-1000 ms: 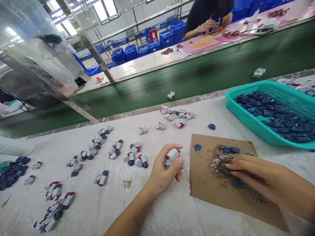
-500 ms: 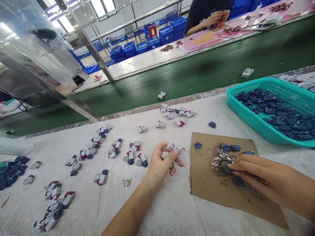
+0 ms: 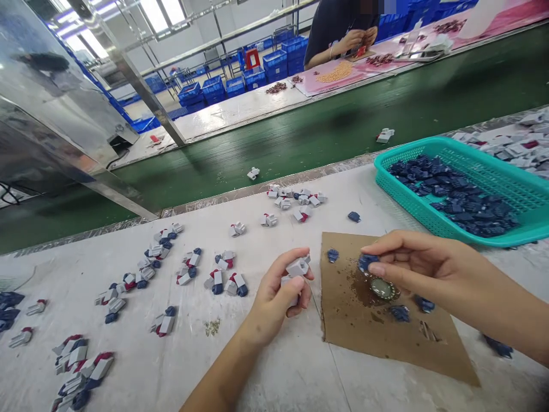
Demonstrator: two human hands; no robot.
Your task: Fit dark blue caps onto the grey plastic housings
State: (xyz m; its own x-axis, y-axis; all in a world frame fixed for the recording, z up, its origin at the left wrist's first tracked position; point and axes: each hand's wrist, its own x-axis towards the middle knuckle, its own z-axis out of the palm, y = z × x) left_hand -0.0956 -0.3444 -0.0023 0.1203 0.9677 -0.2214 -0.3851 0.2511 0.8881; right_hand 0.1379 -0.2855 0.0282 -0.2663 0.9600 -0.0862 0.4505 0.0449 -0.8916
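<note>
My left hand (image 3: 281, 294) is closed around a light grey plastic part (image 3: 298, 266), held just left of the cardboard. My right hand (image 3: 412, 266) pinches a small dark blue plastic piece (image 3: 368, 262) between thumb and fingertips, above the cardboard sheet (image 3: 343, 315). Below those fingertips sits a round, bottle-cap-like dish (image 3: 382, 288), shiny inside, with a wet stain around it. More blue pieces lie on the cardboard: one (image 3: 332, 255) near its far left corner, another (image 3: 400, 313) in front of the dish, and one (image 3: 424, 303) beside my right hand.
A green basket (image 3: 454, 223) of blue pieces stands at the right. Grey, red and blue assemblies (image 3: 217, 281) are spread over the table's left. Beyond runs a green conveyor belt (image 3: 317, 143) carrying grey parts. Across it, a person's hands (image 3: 360, 41) work at another table.
My right hand has moved from the round dish to a blue piece and now pinches it, uncovering the dish. My left hand still holds the grey part. The whole view has shifted slightly.
</note>
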